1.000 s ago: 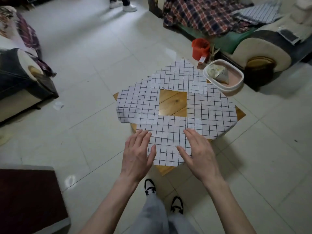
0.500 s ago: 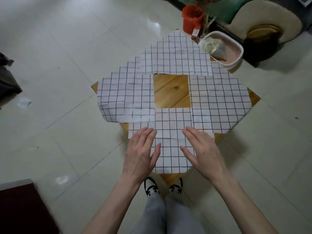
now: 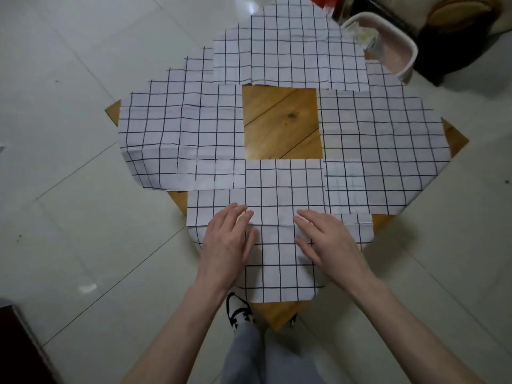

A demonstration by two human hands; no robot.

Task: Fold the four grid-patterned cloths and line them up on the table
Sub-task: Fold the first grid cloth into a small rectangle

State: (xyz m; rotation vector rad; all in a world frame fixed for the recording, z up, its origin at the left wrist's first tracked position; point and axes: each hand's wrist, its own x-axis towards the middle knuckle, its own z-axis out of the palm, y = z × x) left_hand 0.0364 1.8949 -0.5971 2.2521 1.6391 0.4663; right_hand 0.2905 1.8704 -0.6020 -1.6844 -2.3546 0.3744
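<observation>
Table (image 3: 279,123): wooden, set corner-on to us; we see bare wood at the centre and at the corners.
Cloths: four grid-patterned sheets lie unfolded around the bare centre, edges overlapping: near cloth (image 3: 279,261), left cloth (image 3: 177,139), far cloth (image 3: 288,48), right cloth (image 3: 382,151).
Left hand (image 3: 225,245): open, palm down, fingers flat on the near cloth; it grips nothing.
Right hand (image 3: 329,242): open, palm down, flat on the same cloth, apart from our left hand.
Basin (image 3: 401,42): white, beside the table's far right edge.
</observation>
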